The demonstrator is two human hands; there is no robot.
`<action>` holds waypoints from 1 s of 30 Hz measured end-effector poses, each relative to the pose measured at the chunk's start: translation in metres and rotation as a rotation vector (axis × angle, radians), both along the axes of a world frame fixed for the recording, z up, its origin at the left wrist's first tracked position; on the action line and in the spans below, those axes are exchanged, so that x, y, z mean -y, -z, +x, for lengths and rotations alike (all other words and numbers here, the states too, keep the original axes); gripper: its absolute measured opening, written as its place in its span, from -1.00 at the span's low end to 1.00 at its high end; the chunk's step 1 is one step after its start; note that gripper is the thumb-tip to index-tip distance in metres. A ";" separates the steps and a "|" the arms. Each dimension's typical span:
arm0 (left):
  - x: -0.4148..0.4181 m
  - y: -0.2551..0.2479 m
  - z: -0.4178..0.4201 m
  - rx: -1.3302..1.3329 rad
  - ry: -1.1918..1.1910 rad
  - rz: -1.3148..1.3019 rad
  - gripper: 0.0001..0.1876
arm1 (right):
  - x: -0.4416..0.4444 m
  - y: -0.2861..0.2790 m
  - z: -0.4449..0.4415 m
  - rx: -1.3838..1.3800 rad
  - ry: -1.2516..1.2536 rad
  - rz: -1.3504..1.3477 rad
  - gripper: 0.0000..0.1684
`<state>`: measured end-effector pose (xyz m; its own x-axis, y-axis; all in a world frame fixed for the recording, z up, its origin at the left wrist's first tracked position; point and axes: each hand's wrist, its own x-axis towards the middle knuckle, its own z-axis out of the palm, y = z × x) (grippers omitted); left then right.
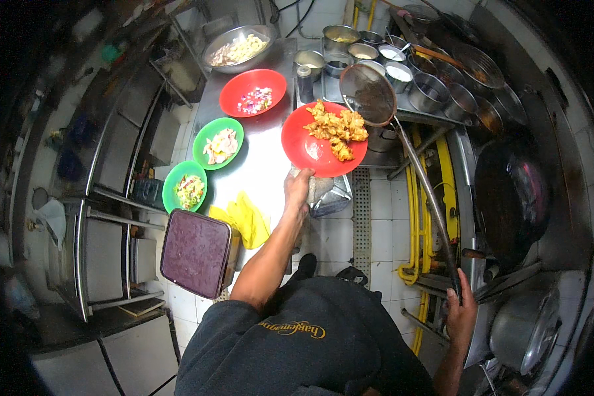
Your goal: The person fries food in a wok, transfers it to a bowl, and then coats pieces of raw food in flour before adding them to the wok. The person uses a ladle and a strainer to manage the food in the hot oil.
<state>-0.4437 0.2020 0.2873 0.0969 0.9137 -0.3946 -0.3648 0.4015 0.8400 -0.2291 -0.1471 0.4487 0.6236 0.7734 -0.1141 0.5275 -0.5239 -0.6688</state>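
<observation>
My left hand [299, 190] grips the near rim of a red bowl [297, 141], with a pale cloth partly showing at the hand. Golden fried pieces [339, 128] lie in the bowl's upper right part. My right hand [460, 307] is closed around the dark end of the long handle of a wire mesh strainer [369, 94]. The strainer's round head is just beyond the bowl's upper right rim; whether they touch I cannot tell. Left of the held bowl stand a red bowl of chopped onion [255, 99], a green bowl of pale meat [220, 143] and a green bowl of chopped vegetables [189, 190].
A steel table [257, 173] carries a yellow cloth [245, 220], a container with a maroon lid [196, 252] and a large metal bowl of food [237, 49]. Several metal pots [428, 91] stand at the upper right. A dark wok [510, 198] and yellow pipes [418, 222] are at the right.
</observation>
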 end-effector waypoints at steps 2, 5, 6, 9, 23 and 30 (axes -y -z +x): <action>0.004 -0.005 -0.002 0.063 0.039 -0.004 -0.56 | 0.002 -0.001 -0.003 -0.148 0.112 0.051 -0.44; 0.006 -0.002 -0.002 0.027 0.057 -0.003 -0.61 | 0.015 0.008 0.004 -0.305 0.190 0.156 -0.42; 0.000 0.018 -0.008 -0.009 0.057 0.003 -0.64 | 0.016 0.009 0.008 -0.384 0.202 0.186 -0.40; -0.001 0.026 -0.009 0.120 0.127 0.018 -0.63 | 0.027 0.013 0.016 -0.551 0.274 0.299 -0.36; 0.036 0.044 -0.123 0.136 0.003 -0.055 -0.59 | 0.096 0.067 0.098 0.211 0.907 0.500 -0.41; 0.046 0.053 -0.131 0.151 -0.202 -0.107 -0.68 | 0.202 0.215 0.218 0.818 0.805 0.009 -0.49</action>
